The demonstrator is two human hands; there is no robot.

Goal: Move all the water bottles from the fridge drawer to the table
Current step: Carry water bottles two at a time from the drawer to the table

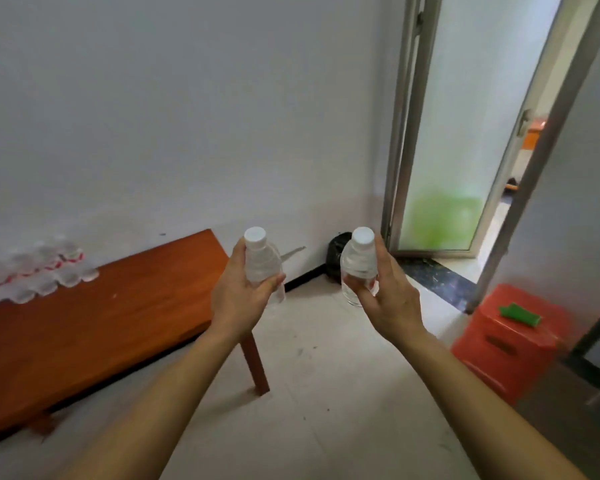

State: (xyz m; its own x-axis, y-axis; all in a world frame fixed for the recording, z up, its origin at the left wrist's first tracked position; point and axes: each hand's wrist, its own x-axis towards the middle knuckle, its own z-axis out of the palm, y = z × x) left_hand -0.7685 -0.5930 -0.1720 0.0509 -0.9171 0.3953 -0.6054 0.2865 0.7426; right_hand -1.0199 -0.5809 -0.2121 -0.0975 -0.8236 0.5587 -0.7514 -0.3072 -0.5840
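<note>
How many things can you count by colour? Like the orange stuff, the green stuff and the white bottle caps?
White bottle caps: 2, one on the left hand's bottle, one on the right hand's
Orange things: 2, the table and the stool
Green things: 1, the block on the stool
Total: 5

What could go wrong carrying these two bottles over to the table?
The left hand and right hand each grip a water bottle, left bottle and right bottle, mostly with fingertips, so either might slip. On the table, the cluster of bottles sits close together; setting down new ones could topple them.
</note>
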